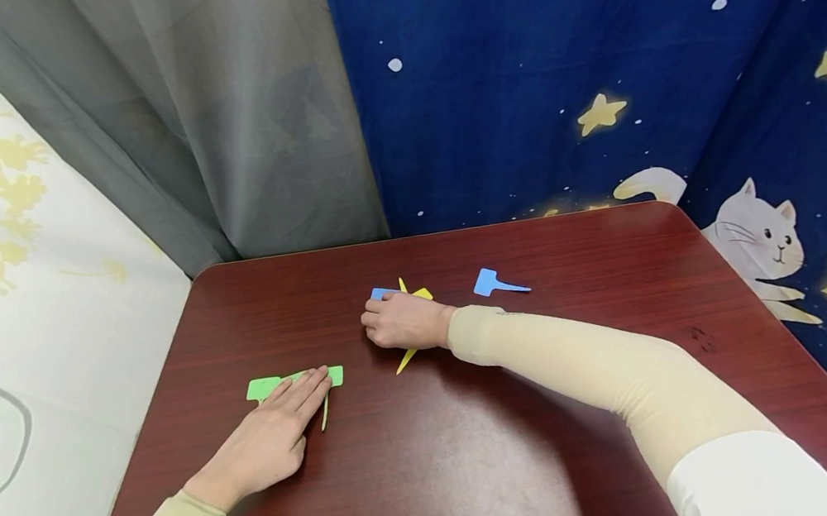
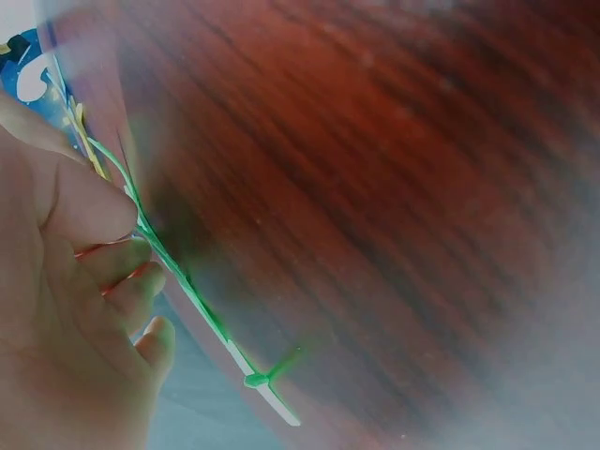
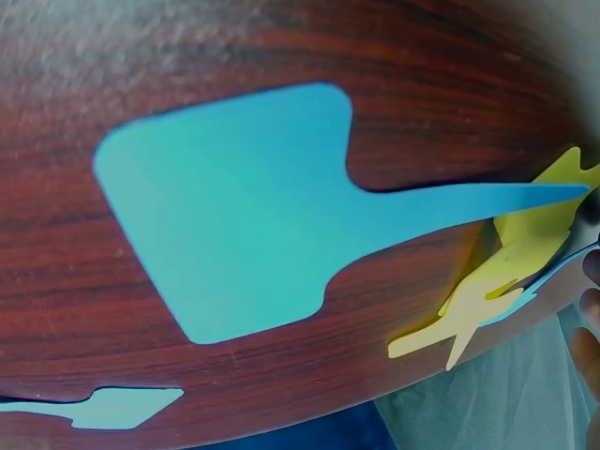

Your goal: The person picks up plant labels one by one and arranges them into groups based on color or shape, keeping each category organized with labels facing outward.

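Observation:
My left hand (image 1: 267, 442) rests palm down with fairly straight fingers on a row of green T-shaped plant labels (image 1: 263, 388), whose heads and one stem stick out around it. The left wrist view shows green labels (image 2: 192, 291) edge-on by the fingertips. My right hand (image 1: 408, 321), fingers curled, is over overlapping yellow plant labels (image 1: 406, 362) and pinches a blue plant label (image 1: 384, 292), mostly hidden by the hand. Close to the right wrist camera, another blue plant label (image 3: 225, 216) points its stem toward the fingers; the wrist hides it in the head view.
A separate blue plant label (image 1: 489, 282) lies right of the right hand, near the back of the dark red wooden table (image 1: 376, 494). Behind the table hang a grey curtain (image 1: 281, 121) and a blue star-patterned curtain (image 1: 503, 100). A white patterned cloth (image 1: 33, 344) borders the left side.

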{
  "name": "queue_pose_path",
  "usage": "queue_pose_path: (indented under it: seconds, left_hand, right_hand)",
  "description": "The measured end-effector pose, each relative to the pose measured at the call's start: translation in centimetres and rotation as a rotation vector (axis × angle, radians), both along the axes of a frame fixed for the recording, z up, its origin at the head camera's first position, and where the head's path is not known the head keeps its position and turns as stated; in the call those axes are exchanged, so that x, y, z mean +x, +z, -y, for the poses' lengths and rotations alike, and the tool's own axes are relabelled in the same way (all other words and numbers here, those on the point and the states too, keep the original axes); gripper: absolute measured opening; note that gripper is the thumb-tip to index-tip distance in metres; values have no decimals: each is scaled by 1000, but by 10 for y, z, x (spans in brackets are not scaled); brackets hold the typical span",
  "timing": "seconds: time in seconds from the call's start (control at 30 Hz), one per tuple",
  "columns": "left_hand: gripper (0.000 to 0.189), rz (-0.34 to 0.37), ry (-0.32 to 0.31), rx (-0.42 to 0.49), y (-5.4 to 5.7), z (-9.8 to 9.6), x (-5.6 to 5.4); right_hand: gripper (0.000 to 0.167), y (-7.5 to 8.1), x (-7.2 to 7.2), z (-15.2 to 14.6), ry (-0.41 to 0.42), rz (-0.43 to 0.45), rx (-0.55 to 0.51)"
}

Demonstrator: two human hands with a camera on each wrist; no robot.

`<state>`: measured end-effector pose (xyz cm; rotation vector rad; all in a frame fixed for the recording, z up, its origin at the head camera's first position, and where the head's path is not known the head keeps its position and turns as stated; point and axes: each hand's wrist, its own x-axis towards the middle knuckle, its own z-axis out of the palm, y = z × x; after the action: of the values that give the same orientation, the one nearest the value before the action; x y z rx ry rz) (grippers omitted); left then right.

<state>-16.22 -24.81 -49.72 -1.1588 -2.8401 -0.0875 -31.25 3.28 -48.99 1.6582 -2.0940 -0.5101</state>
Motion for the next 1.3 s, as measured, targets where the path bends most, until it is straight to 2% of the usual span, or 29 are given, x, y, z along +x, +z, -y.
queue_pose_path:
  seconds: [0.27,0.43,0.63,0.87,1.1,1.3]
  left_hand:
    - [65,-1,4,7,-4,-1,-2]
    - [63,2,5,-2,-3,-3,-2]
    - [61,8,9,-27,-2,-3,-3]
    - [59,0,8,-33,-2,-3,-4]
    - [59,-7,-5,-27,0,-4,-4]
    - [58,-10,-12,-18,2,-5,-6]
  right_hand:
    - [18,9,6,-5,-30,55,-74]
    - [21,14,10,-11,-43,84,-177]
    - [19,17,14,-18,-90,209,-380]
    - [14,23,18,-22,-129,342,-529]
    - [16,28,20,-22,-162,365,-620]
    - [16,26,28,-19,-133,378,-636]
